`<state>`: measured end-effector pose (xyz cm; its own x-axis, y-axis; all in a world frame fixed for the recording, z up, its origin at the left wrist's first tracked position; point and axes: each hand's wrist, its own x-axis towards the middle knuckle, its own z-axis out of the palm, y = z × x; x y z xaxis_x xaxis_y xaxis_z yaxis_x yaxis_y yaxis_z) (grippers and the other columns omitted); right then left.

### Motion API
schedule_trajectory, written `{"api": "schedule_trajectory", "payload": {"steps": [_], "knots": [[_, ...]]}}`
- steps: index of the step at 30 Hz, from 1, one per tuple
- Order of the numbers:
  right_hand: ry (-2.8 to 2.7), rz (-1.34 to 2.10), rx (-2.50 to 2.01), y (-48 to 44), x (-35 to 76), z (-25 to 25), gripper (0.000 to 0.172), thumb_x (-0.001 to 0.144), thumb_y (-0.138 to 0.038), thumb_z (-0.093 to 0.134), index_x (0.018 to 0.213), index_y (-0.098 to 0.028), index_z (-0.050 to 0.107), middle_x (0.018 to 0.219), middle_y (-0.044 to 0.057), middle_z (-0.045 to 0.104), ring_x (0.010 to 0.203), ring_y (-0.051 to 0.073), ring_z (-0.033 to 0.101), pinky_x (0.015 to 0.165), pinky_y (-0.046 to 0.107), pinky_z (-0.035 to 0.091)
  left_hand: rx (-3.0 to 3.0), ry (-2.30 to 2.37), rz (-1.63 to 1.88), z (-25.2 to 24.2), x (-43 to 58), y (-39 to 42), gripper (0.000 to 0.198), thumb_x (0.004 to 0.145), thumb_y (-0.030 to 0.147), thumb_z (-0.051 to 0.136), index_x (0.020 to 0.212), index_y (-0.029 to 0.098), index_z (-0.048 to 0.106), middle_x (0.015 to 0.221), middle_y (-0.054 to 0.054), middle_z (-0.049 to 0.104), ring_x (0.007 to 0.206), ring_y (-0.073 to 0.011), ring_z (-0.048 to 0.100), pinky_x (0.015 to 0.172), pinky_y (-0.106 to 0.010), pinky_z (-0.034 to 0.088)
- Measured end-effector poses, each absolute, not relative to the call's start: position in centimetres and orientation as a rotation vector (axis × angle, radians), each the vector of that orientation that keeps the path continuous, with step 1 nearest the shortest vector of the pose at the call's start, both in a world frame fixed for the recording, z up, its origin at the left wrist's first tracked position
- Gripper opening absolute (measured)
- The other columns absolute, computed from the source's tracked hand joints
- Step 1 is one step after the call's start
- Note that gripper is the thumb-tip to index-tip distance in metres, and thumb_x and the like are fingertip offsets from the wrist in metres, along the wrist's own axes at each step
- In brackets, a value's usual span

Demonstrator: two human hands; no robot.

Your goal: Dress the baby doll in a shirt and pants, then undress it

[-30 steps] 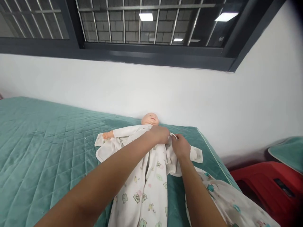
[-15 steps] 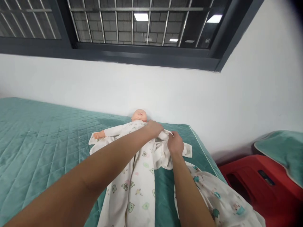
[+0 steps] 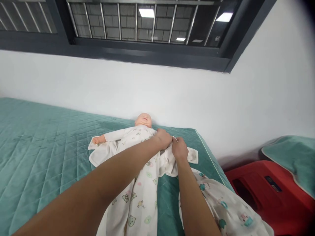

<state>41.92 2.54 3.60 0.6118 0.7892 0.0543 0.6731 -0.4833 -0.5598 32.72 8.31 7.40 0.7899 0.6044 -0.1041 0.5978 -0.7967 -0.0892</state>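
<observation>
A baby doll (image 3: 143,120) lies on its back, its head by the wall. It wears a white baby garment (image 3: 145,209) printed with small green animals, and one sleeved arm (image 3: 99,140) stretches out to the left. On the doll's other side, my left hand (image 3: 164,139) is closed on the white sleeve near the shoulder. My right hand (image 3: 180,149) pinches the sleeve's end just beside it. The doll's arm on that side is hidden by the cloth and my hands. Under the doll spreads another white garment (image 3: 168,165), its cuff showing past my right hand.
A green quilted cover (image 3: 49,157) lies beneath everything, with its edge to the right. A white printed cloth (image 3: 228,206) lies by my right forearm. Beyond the edge stands a red plastic stool (image 3: 265,193) with green fabric (image 3: 292,157) on it. A white wall and barred window rise behind.
My left hand has slid slightly right along the sleeve, and my right hand has come closer to it. The whole view has shifted a little.
</observation>
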Motion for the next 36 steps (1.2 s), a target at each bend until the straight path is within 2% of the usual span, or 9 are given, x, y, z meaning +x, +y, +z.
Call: {"api": "schedule_trajectory", "payload": {"steps": [7,14,20,22,24,28,31,34,36], "knots": [[-1.092,0.291,-2.173,2.1,42.6,3.9,0.035,0.097,-0.034,0.034,0.109,-0.016,0.061,0.116,0.015,0.067,0.111,0.028,0.061,0.087,0.034,0.043,-2.849,-0.946,0.133,9.4,30.3,8.9,0.033,0.084,0.023,0.06,0.116,0.016,0.063,0.118,-0.017,0.067,0.11,-0.0338,0.059,0.088,-0.047,0.047],[-0.946,0.306,-1.994,1.9,42.7,3.7,0.036,0.094,-0.039,0.034,0.11,-0.017,0.058,0.114,0.016,0.066,0.108,0.031,0.061,0.086,0.037,0.043,-2.788,-0.973,0.072,11.5,27.4,9.7,0.032,0.086,0.02,0.054,0.117,0.02,0.061,0.115,-0.015,0.065,0.107,-0.0294,0.06,0.086,-0.041,0.046],[-0.79,0.394,-1.634,3.3,43.8,2.3,0.023,0.075,-0.041,0.055,0.079,-0.019,0.061,0.088,0.011,0.072,0.093,0.029,0.065,0.079,0.038,0.049,-2.758,-1.02,0.064,12.2,25.8,9.4,0.035,0.085,0.023,0.054,0.12,0.018,0.058,0.114,-0.015,0.064,0.102,-0.0303,0.061,0.08,-0.041,0.049],[-0.743,0.443,-1.48,3.7,44.2,1.8,0.022,0.067,-0.04,0.06,0.076,-0.02,0.061,0.082,0.008,0.072,0.084,0.026,0.067,0.073,0.036,0.051,-2.77,-1.027,0.073,12.1,26.0,8.9,0.037,0.085,0.026,0.056,0.121,0.017,0.057,0.115,-0.015,0.064,0.103,-0.0312,0.061,0.08,-0.042,0.05],[-0.684,0.462,-1.347,3.9,44.5,1.5,0.024,0.062,-0.036,0.058,0.079,-0.019,0.061,0.084,0.007,0.073,0.081,0.023,0.068,0.07,0.035,0.053,-2.795,-1.041,0.087,11.8,26.6,8.4,0.039,0.084,0.03,0.058,0.121,0.017,0.057,0.116,-0.015,0.065,0.104,-0.0323,0.062,0.082,-0.043,0.05],[-0.552,0.36,-1.209,3.7,44.9,1.3,0.029,0.058,-0.027,0.049,0.085,-0.02,0.059,0.095,0.007,0.071,0.09,0.021,0.068,0.079,0.037,0.054,-2.864,-1.086,0.15,10.5,28.8,7.4,0.04,0.082,0.034,0.064,0.117,0.017,0.062,0.114,-0.015,0.068,0.1,-0.0335,0.065,0.082,-0.045,0.05],[-0.558,0.265,-1.181,3.5,44.3,1.5,0.031,0.058,-0.022,0.046,0.086,-0.02,0.061,0.096,0.007,0.07,0.096,0.021,0.066,0.091,0.04,0.05,-2.879,-1.154,0.162,9.5,30.6,6.6,0.036,0.081,0.026,0.065,0.116,0.016,0.065,0.115,-0.017,0.069,0.104,-0.0352,0.065,0.084,-0.048,0.049],[-0.641,0.225,-1.178,3.1,43.0,2.1,0.028,0.064,-0.02,0.048,0.086,-0.019,0.064,0.096,0.006,0.069,0.099,0.021,0.065,0.097,0.039,0.046,-2.875,-1.215,0.115,9.4,31.1,5.7,0.034,0.08,0.018,0.065,0.114,0.013,0.067,0.117,-0.019,0.068,0.11,-0.035,0.062,0.089,-0.048,0.047],[-0.717,0.225,-1.206,2.6,41.8,2.6,0.023,0.072,-0.023,0.051,0.09,-0.02,0.064,0.098,0.006,0.069,0.098,0.021,0.064,0.093,0.037,0.047,-2.871,-1.22,0.037,9.9,29.7,4.9,0.032,0.082,0.02,0.063,0.114,0.014,0.067,0.119,-0.018,0.067,0.114,-0.0338,0.059,0.093,-0.048,0.045]]}}
